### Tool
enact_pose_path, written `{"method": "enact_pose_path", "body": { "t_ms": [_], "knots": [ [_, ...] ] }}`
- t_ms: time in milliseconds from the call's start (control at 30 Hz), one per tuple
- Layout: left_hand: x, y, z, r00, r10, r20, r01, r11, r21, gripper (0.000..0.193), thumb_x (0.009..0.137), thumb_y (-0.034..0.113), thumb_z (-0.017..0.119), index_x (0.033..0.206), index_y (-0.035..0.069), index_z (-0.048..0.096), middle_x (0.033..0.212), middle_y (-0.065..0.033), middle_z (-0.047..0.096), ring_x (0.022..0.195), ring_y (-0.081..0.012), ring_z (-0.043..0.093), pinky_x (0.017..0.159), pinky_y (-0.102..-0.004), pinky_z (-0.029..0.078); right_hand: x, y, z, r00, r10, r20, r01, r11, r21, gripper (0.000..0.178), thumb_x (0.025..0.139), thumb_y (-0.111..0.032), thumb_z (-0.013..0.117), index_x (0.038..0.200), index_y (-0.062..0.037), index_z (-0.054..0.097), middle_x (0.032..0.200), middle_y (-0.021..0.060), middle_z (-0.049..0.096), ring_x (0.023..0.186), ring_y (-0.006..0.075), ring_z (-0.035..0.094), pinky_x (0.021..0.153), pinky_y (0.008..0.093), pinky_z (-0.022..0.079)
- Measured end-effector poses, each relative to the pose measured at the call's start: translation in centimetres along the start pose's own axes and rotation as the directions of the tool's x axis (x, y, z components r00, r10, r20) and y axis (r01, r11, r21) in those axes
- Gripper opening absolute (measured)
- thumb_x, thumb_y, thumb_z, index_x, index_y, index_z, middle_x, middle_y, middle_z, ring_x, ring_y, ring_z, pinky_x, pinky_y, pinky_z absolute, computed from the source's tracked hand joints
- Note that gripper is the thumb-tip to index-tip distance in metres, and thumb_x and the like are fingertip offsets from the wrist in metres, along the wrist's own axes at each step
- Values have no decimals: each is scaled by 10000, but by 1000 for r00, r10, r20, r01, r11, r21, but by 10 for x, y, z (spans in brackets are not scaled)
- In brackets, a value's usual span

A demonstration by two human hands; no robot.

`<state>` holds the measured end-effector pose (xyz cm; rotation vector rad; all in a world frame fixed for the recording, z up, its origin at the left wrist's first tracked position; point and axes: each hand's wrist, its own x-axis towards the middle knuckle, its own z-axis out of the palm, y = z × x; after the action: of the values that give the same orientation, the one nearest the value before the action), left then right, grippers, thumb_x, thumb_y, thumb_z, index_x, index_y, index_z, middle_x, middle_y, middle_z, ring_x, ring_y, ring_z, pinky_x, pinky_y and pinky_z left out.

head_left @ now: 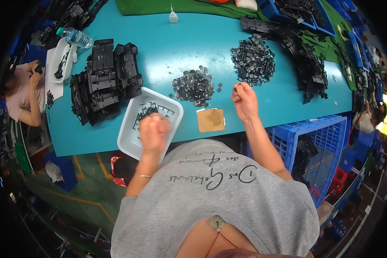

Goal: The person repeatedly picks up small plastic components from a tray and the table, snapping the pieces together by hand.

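Teal bench [155, 36]; left hand [154, 131] blurred over white tub [177, 112], can't tell grip; right hand [246, 102] grip together near black-parts pile [254, 61].

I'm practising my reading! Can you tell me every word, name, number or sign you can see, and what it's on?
Grey shirt: large dark flowing script, upside down in this view; I won't copy its words.
Plastic bottle: any print on its label is too small to read.
Round pendant: any marks are too small to read.
I can make out no other writing clearly.
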<state>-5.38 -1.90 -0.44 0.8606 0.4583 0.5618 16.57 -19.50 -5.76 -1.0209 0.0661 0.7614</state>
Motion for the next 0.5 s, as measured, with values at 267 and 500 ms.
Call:
{"method": "enact_pose_path", "body": {
  "t_ms": [267,500],
  "knots": [
    [-4,38,-59,900,-412,-143,25,-279,960,415,758,368,572,550,10,560,598,-192,547,604,-373,542,530,-446,393,13,42,40,863,-155,480,493,51,-869,167,742,-211,634,833,-75,668,854,105,580,798,289,562,708,394,460],
    [-4,38,-46,970,-200,-136,91,-218,972,337,795,292,580,620,8,533,578,-172,534,574,-367,528,526,-427,388,68,-22,-50,691,-722,42,271,205,-940,176,697,-152,672,802,-43,582,867,111,557,810,280,541,697,363,454]
  ]
}}
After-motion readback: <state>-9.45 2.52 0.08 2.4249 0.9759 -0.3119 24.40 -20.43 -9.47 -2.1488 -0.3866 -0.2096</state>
